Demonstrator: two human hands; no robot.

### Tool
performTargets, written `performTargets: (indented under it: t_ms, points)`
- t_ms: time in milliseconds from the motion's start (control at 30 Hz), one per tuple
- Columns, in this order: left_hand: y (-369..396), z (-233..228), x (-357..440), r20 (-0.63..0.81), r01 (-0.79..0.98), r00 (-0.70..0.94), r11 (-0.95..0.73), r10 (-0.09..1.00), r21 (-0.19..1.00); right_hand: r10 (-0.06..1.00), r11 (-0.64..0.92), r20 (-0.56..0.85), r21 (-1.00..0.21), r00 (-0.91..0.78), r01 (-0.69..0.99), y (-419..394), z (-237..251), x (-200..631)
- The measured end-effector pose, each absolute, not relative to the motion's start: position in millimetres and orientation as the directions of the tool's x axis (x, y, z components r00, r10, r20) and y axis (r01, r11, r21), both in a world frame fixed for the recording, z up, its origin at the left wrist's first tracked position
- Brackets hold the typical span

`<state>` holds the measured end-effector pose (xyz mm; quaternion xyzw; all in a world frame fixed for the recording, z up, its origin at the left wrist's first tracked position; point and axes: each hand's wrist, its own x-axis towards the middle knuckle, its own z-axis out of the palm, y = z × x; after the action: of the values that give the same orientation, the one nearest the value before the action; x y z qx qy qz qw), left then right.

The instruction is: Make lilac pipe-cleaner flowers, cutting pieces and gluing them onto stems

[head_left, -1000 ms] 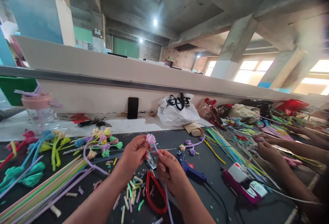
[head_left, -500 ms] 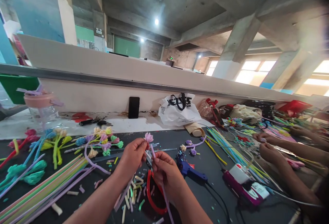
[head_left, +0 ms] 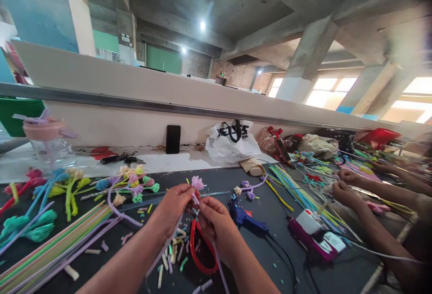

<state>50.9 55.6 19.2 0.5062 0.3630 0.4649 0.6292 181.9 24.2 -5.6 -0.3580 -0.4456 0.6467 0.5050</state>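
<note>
**Two hands on one pink flower**

While the left hand [head_left: 173, 205] pinches the stem just under the pink flower [head_left: 197, 182], the right hand [head_left: 216, 219] closes thumb and fingers on the same lilac stem [head_left: 218, 262] a little lower, so the two fists nearly touch above the dark table [head_left: 270, 213]. The flower stands up between them, clear of the table, and the stem trails down past the right wrist. To my eye the work wants a firm hold close under the head, with the lower fingers doing the turning, so the petals are not crushed. Red-handled scissors [head_left: 199, 251] lie right below the hands among cut bits [head_left: 170, 251]. A blue glue gun [head_left: 246, 219] sits just to the right, finished flowers [head_left: 135, 183] to the left. Further right, another person's hands [head_left: 344, 186] work over their own stems.
</note>
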Motion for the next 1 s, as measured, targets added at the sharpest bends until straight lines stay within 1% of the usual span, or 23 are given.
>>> performTargets:
  t_ms: [67,133,200,233,300,367,433,533,667,800,1000]
  points:
    - [62,17,44,0.005,-0.074,0.33,0.021,0.944,0.997,0.987,-0.033,-0.012,-0.991,-0.161,-0.131,27,-4,187]
    - [67,15,39,-0.011,0.077,0.373,-0.02,0.928,0.997,0.994,0.084,0.073,-0.986,-0.077,0.145,29,-1,191]
    - [70,14,36,-0.016,0.224,0.413,-0.085,0.911,0.971,0.981,0.191,0.192,-0.892,-0.039,0.411,29,1,194]
    - [70,13,36,-0.012,0.286,0.426,-0.122,0.905,0.951,0.97,0.23,0.24,-0.827,-0.047,0.513,29,2,195]
    - [69,14,38,0.005,0.393,0.441,-0.197,0.898,0.898,0.948,0.286,0.307,-0.71,-0.084,0.644,27,4,196]
    - [67,15,40,0.033,0.469,0.446,-0.265,0.895,0.843,0.921,0.344,0.367,-0.619,-0.127,0.706,25,5,197]
    - [66,14,42,0.054,0.504,0.457,-0.309,0.888,0.807,0.894,0.387,0.42,-0.555,-0.154,0.736,24,6,197]
    - [64,10,44,0.036,0.496,0.466,-0.295,0.884,0.816,0.876,0.404,0.452,-0.503,-0.165,0.765,23,8,198]
    - [64,6,46,-0.005,0.516,0.467,-0.268,0.884,0.814,0.878,0.368,0.454,-0.432,-0.155,0.823,22,5,200]
    - [62,7,48,-0.01,0.537,0.476,-0.281,0.88,0.795,0.881,0.348,0.45,-0.404,-0.147,0.846,23,2,200]
    - [63,4,49,0.013,0.442,0.49,-0.261,0.871,0.858,0.878,0.33,0.463,-0.409,-0.118,0.85,24,0,199]
